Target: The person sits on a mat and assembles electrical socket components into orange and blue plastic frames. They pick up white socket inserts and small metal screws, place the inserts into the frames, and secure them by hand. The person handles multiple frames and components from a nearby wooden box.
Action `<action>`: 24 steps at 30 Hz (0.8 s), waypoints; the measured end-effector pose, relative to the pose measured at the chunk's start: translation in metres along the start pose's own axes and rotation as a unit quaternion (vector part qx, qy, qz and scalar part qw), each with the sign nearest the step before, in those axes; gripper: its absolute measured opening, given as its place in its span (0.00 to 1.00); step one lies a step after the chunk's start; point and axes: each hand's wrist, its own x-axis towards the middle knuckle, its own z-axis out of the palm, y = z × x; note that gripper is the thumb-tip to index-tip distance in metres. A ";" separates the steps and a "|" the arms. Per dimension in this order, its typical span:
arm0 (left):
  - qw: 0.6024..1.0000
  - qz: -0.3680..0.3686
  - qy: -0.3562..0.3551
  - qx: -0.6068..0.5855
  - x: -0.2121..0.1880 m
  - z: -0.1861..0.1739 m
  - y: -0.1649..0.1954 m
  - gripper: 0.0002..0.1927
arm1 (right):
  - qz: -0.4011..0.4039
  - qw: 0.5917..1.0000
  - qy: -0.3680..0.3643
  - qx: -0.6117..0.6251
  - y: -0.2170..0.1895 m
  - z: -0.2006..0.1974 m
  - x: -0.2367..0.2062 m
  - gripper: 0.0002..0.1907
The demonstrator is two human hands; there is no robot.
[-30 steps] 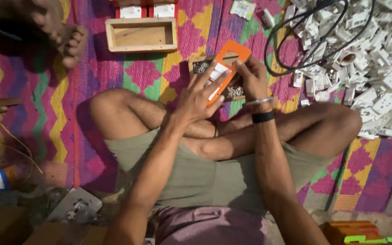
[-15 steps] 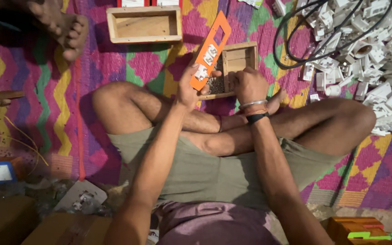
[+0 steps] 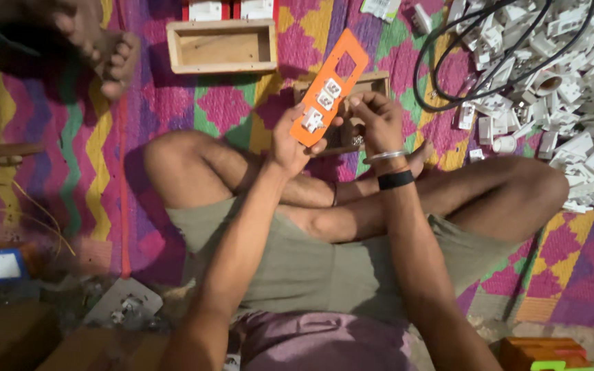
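The left hand (image 3: 289, 144) is gripping the lower end of an orange plate (image 3: 329, 96), fingers closed on it. At three o'clock, the right hand (image 3: 377, 120) is pinching its edge. A wooden box (image 3: 374, 83) is lying behind, white sockets (image 3: 572, 89) farther right.

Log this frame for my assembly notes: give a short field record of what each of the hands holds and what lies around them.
left hand: left hand grips the lower end of an orange switch plate, held tilted
plate: three white modules fitted, upper cut-outs open
right hand: right hand pinches at the plate's right edge; what it holds is hidden
beneath: wooden box on the patterned mat
nearby: empty wooden box, pile of white sockets, black cable
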 end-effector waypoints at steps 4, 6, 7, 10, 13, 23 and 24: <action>1.000 -0.002 0.003 0.025 0.000 -0.002 -0.005 0.28 | 0.033 0.996 -0.033 0.081 -0.004 0.006 -0.002 0.07; 0.999 0.002 0.014 0.046 0.001 -0.004 -0.007 0.28 | 0.028 0.996 -0.034 0.072 -0.005 0.008 -0.002 0.07; 0.999 0.001 0.014 0.047 0.001 -0.006 -0.008 0.28 | 0.025 0.997 -0.034 0.067 -0.005 0.008 -0.001 0.07; 0.999 0.005 0.004 0.047 0.002 -0.012 -0.009 0.28 | -0.009 0.999 -0.036 0.025 -0.003 0.010 0.000 0.08; 0.999 0.010 -0.006 0.047 0.004 -0.016 -0.008 0.27 | 0.002 1.000 -0.022 0.013 -0.001 0.012 0.001 0.07; 0.996 -0.003 0.065 0.067 -0.001 -0.019 -0.003 0.24 | -0.312 0.874 0.090 -0.361 0.003 0.041 -0.009 0.05; 0.995 -0.005 0.076 0.067 -0.001 -0.021 -0.004 0.23 | -0.326 0.854 0.093 -0.393 0.002 0.042 -0.011 0.04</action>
